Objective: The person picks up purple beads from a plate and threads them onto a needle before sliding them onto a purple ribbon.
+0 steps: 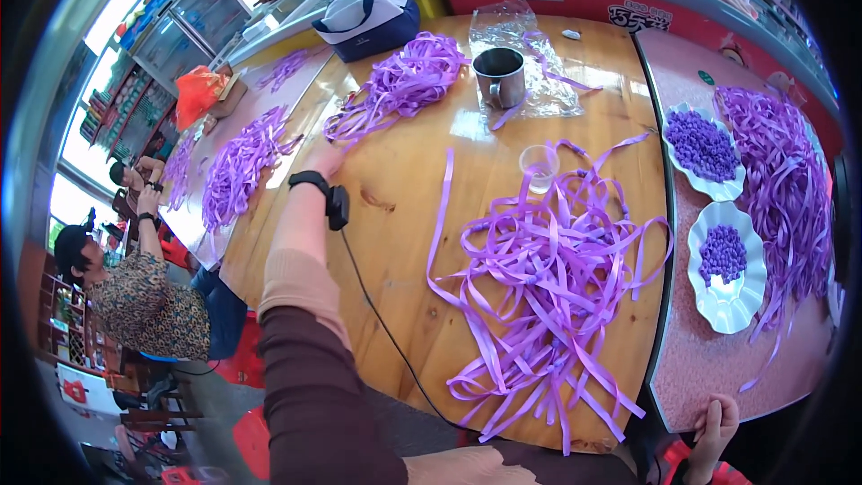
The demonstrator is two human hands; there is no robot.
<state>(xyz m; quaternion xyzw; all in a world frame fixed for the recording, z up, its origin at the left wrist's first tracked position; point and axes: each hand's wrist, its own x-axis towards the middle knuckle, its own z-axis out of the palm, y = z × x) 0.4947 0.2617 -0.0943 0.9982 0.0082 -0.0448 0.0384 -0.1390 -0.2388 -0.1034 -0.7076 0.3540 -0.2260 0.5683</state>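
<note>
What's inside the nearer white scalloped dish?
A mound of small purple beads. The dish shows bare around them; its floor beneath is covered, can't be seen.

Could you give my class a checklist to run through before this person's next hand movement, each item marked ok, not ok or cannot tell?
1. Left hand beside the far ribbons: ok.
2. Left hand gripping a strand: cannot tell; its fingers are unclear.
3. Right hand empty: cannot tell; its fingers are curled.
4. Near ribbons untangled: not ok; strands loop and cross.
5. Mug upright: ok.
6. Beads in the upper dish: ok.
</note>
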